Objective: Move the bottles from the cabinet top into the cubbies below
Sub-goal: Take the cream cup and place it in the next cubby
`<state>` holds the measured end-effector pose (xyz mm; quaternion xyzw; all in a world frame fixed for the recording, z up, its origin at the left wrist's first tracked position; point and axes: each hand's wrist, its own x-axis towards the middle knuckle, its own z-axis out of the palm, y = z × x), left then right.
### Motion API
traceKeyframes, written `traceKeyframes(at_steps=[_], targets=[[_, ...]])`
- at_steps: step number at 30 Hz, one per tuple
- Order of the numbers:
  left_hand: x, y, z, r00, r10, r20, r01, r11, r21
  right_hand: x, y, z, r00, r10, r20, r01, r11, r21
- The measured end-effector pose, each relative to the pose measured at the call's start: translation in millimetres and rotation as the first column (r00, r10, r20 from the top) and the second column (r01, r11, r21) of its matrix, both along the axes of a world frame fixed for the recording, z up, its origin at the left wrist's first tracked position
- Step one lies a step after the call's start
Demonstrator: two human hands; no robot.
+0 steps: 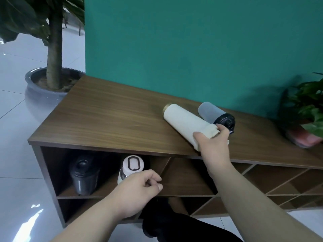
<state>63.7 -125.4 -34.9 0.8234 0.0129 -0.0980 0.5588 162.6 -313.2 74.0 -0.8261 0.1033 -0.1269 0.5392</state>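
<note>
Right of centre, our right hand grips the cream bottle on the cabinet top; our left hand, loosely curled, holds nothing beside the white bottle.

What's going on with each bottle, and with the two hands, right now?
Cream bottle: on its side on the cabinet top, gripped by the right hand.
Grey bottle: lying on top, behind it, untouched.
White bottle: in the upper left cubby, left hand beside it.
Black bottle: in the same cubby.
Left hand: loosely curled, holding nothing.
</note>
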Motion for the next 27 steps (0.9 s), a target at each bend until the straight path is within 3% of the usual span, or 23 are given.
traceKeyframes(at_steps=[5,8,14,18,22,27], targets=[[-7,-16,6,0.999,0.034,-0.005,-0.034,0.987,-0.158,-64,-55,0,0.976,0.194,0.097,-0.205,0.970,0.128],[-10,-28,10,0.998,0.059,-0.023,-0.063,0.959,-0.278,-85,-87,0,0.950,0.286,0.121,-0.296,0.953,0.071],[-9,-67,-17,0.980,-0.190,-0.052,0.193,0.980,0.044,-95,-115,-24,0.948,0.313,-0.060,-0.318,0.937,-0.146],[7,-98,-50,0.979,-0.117,-0.167,0.125,0.991,0.039,-81,-123,-49,0.896,0.387,-0.217,-0.431,0.874,-0.223],[27,-109,-82,0.934,-0.167,-0.316,0.180,0.984,0.012,-69,-141,-72,0.810,0.505,-0.297,-0.574,0.787,-0.226],[57,-110,-125,0.917,-0.208,-0.341,0.192,0.978,-0.080,-43,-150,-95,0.758,0.530,-0.379,-0.617,0.772,-0.154]])
